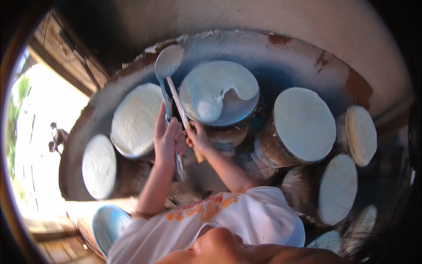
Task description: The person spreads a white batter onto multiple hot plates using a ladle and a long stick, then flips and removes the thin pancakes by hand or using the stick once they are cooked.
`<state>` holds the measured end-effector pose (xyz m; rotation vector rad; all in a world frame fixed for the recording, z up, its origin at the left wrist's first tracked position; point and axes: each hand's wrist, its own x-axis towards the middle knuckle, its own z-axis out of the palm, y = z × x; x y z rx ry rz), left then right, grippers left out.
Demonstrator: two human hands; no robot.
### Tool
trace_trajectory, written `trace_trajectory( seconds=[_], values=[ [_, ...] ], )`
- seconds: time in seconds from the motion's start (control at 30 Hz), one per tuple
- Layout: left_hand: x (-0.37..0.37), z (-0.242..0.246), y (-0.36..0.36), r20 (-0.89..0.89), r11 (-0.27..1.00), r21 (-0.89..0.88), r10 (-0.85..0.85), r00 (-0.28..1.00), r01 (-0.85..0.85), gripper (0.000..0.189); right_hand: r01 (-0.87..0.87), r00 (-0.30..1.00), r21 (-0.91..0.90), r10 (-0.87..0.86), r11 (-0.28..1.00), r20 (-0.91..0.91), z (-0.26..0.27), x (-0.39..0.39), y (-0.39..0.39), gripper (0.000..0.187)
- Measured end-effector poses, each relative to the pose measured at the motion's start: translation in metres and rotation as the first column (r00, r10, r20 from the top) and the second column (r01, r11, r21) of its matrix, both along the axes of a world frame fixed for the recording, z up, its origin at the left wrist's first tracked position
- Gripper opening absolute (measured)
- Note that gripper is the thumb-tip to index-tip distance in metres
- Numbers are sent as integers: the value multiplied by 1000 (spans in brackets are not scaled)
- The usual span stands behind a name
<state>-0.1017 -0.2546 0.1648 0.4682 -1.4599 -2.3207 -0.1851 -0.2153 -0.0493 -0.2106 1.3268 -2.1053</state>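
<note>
My left hand [168, 138] grips the metal handle of a ladle [169, 61], its round bowl at the far end beside the middle griddle. Close to it, my right hand [197, 135] is closed around a flat wooden stick [177, 97], which slants up almost to the ladle's bowl. Just beyond my hands is a round griddle [242, 110] on a dark cylindrical base. White batter [211, 77] covers most of it. A curved patch at its near right side is bare, and a rounded pool of batter lies near the front edge.
White-covered round griddles stand at the left [136, 118], far left [99, 166], right [305, 123] and lower right [338, 189]. Flat pale rounds [361, 135] lean at the far right. A curved, stained wall [280, 52] rises behind. A blue basin [110, 224] sits at lower left.
</note>
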Motion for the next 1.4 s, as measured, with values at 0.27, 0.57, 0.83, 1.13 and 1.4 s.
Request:
trace_trajectory(
  seconds=[0.27,0.57,0.83,1.13,1.4],
  values=[
    [63,15,-45,-45,991,58,-118,992,120,57,459,867,74,-465,885,181,-16,84,23,25],
    [89,8,-57,-27,991,-67,-120,992,117,56,520,853,136,-522,843,-21,6,49,23,27],
    [67,-3,-55,-19,974,-99,-209,978,206,55,350,916,405,-400,844,41,22,44,141,37],
    [5,-11,-12,49,955,-198,-217,975,222,55,10,998,496,-42,868,53,55,73,159,40],
    [-58,-15,29,142,928,-222,-274,951,300,56,285,952,571,-297,770,-74,41,-45,211,38]
  ],
)
